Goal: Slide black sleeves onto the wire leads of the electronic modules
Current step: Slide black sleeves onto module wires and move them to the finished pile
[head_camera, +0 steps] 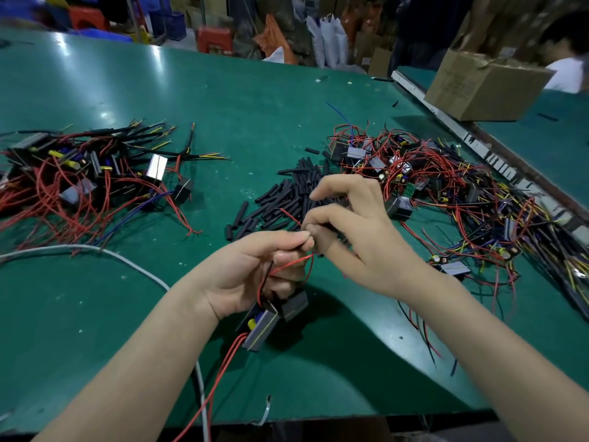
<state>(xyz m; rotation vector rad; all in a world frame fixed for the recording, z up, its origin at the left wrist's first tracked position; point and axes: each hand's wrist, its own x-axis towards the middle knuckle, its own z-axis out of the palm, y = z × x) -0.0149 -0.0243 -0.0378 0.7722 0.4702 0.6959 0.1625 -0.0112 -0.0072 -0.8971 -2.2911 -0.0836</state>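
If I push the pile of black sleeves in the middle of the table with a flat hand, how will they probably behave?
The black sleeves are short round tubes lying loose, so they would probably roll and scatter rather than move together. They look small and hollow, so likely very light. Several already lie apart on the green table, which suggests they stray easily.

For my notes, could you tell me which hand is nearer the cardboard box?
Right. The right hand lies below-left of the box; the left hand is farther left.
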